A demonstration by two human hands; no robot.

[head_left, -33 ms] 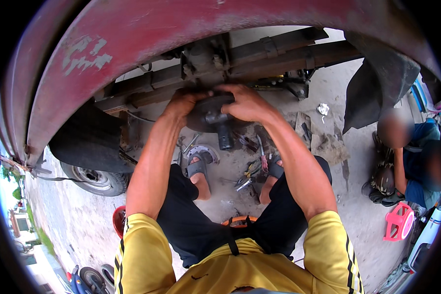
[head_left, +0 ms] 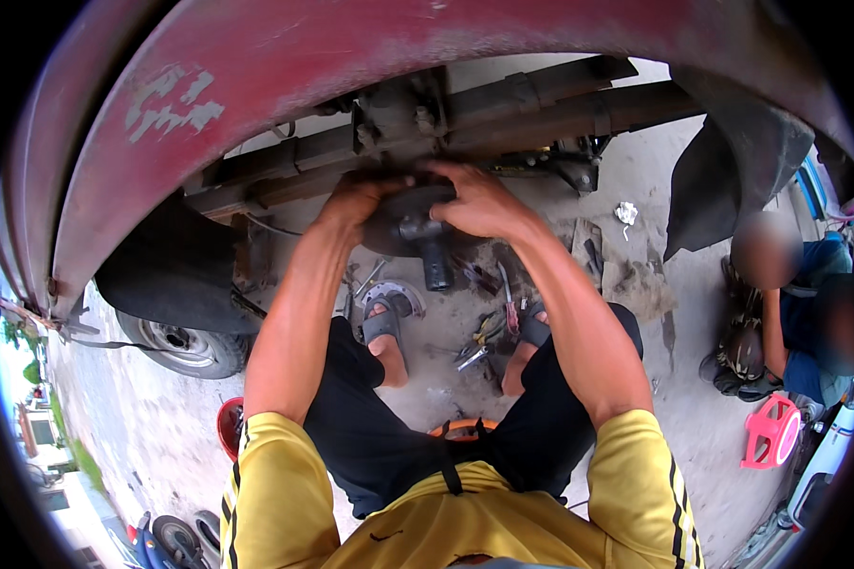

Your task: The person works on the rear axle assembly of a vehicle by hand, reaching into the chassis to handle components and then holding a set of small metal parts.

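Observation:
A dark round plate [head_left: 389,232] sits around the vehicle's axle end, and a black stub shaft [head_left: 436,267] sticks out from it toward me. My left hand [head_left: 356,201] is at the plate's upper left, its fingers curled over the rim. At the upper right, my right hand [head_left: 474,201] grips the rim too, thumb on the near face. The fingertips of both hands are partly hidden behind the plate, and the area is slightly blurred. Behind it runs a rusty leaf spring [head_left: 531,131] beneath the red fender [head_left: 351,47].
Pliers [head_left: 491,327] and other tools lie between my sandalled feet, beside a metal ring [head_left: 403,299]. A tyred wheel [head_left: 185,346] is at left. A red bowl [head_left: 229,429] is near my left elbow. On the right, a person [head_left: 797,313] crouches above a pink stool [head_left: 771,431].

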